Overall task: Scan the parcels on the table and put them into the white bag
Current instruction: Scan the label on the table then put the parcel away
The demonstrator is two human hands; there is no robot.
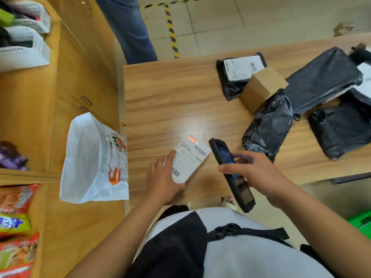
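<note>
1. A person stands at the near edge of a wooden table, both bare forearms reaching over it.
2. The left hand grips a small white parcel by its near corner, thumb along the parcel's left edge and fingers under its near end; the parcel lies label-up on the table, near the table's near left corner, barcodes facing the camera.
3. The right hand clasps a black handheld scanner, fingers wrapped across its dark screen; the scanner sits tilted just to the right of the white parcel, its top end pointing away from the person.
4. A white bag printed with orange crayfish and a cartoon figure stands open-mouthed just off the table's left edge, on a lower wooden counter.
5. Toward the table's far right lie more parcels: a black mailer with a white label, a small cardboard box touching it, and three further black poly mailers overlapping one another beyond the box.
6. Past the table's far left corner, a second person's blue trouser legs stand on the tiled floor beside a yellow-and-black hazard strip.
</note>
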